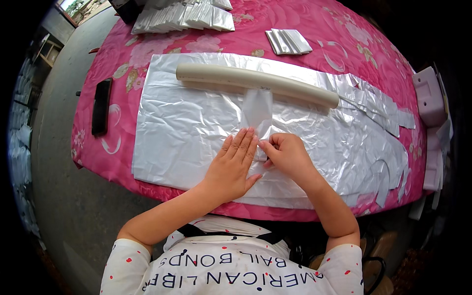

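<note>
A pile of thin, glossy white plastic bags (pixel 177 137) lies spread across the table, creased and overlapping. On it, in the middle, is a narrow folded plastic bag (pixel 257 109), its far end at the long beige tube (pixel 221 75). My left hand (pixel 230 164) rests flat with fingers stretched out, pressing on the near left part of the folded bag. Close beside its fingertips, my right hand (pixel 289 156) has thumb and fingers pinched at the bag's right edge. Part of the folded bag is hidden under both hands.
A pink flowered cloth (pixel 101 162) covers the table. A black phone (pixel 102 106) lies at the left. Folded plastic packets (pixel 182 17) fill the far left, with a smaller stack (pixel 288 42) right of them. A pale pink box (pixel 428 96) stands past the right edge.
</note>
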